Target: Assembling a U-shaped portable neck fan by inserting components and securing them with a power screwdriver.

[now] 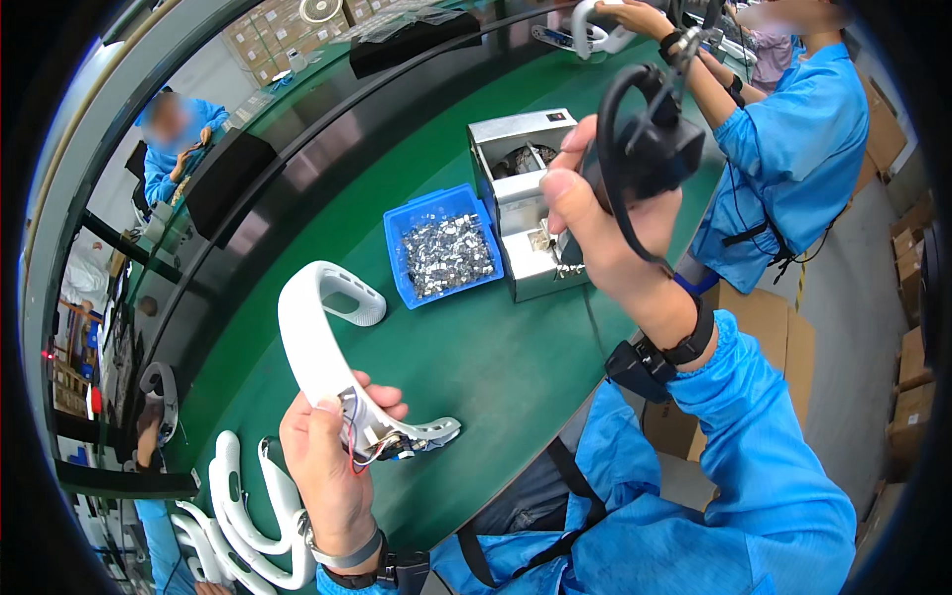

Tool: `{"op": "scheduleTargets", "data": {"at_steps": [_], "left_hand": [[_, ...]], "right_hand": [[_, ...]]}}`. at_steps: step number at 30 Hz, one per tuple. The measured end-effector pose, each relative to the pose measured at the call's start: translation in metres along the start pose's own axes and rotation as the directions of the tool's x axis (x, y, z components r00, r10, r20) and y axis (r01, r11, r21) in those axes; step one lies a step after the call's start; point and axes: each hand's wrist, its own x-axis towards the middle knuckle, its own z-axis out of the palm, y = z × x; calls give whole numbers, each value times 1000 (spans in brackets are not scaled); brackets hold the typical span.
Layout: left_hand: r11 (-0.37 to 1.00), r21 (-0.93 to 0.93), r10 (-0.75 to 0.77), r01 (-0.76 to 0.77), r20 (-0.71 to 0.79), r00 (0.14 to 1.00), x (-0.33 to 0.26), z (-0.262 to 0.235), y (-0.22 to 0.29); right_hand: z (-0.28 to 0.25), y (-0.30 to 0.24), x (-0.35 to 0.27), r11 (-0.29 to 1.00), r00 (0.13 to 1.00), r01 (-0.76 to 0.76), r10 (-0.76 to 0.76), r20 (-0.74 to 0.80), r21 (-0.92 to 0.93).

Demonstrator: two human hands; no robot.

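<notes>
Holding a curved white plastic band with thin red and dark wires poking from its open end, the left hand has its fingers closed around it, near the blue plastic tray of small shiny metal bits. The right hand is wrapped tight on a black tool with a looped cord, raised above that tray. The band looks light and stiff. The wires look easy to break, so hold the smooth shell.

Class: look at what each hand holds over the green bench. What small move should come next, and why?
Probably bring the right hand down with its black tool to the white band in the left hand. The band's open end shows loose wires, while the tool is raised well away from it.
</notes>
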Motion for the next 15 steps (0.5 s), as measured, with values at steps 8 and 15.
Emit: {"op": "scheduleTargets", "data": {"at_steps": [8, 15], "left_hand": [[999, 30, 12, -15, 85, 996, 10, 9, -4], [1000, 12, 26, -28, 81, 996, 10, 7, -3]], "right_hand": [[0, -8, 1, 975, 1000, -9, 13, -18, 223], [-8, 0, -4, 996, 998, -46, 50, -48, 75]]}}
